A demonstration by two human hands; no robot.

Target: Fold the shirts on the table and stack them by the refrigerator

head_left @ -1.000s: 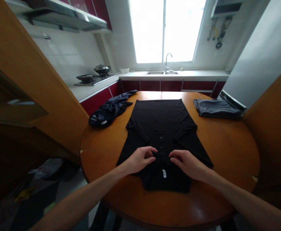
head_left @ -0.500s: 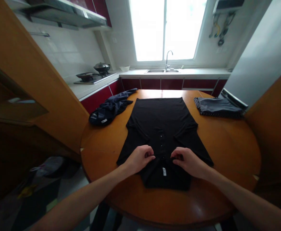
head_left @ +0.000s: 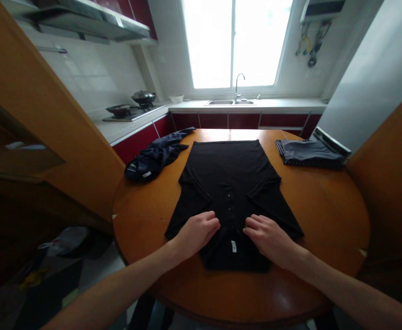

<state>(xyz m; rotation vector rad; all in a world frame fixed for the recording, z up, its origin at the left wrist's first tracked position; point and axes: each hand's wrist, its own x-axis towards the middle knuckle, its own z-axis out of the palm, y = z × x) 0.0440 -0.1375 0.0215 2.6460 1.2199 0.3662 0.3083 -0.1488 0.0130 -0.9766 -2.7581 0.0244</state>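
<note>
A black buttoned shirt (head_left: 226,167) lies spread on the round wooden table (head_left: 328,206), its neck end towards me and its hem at the far side. Small buttons run down the middle, and a white label (head_left: 234,246) shows inside the neck. My left hand (head_left: 203,227) is closed at the left edge of the neck opening, pinching the fabric there. On the opposite edge, my right hand (head_left: 263,231) is closed in a similar pinch. The cloth right under both sets of fingertips is partly hidden.
A crumpled dark blue garment (head_left: 156,156) lies at the table's left. Folded grey-blue clothes (head_left: 309,152) rest at the far right. Beyond the table stand a counter with a sink (head_left: 220,102) and a stove with pans (head_left: 143,97).
My fingers have closed down on the shirt's neck edges; before, they were more curled with gaps showing. The whole view has shifted slightly. The shirt stays in place.
</note>
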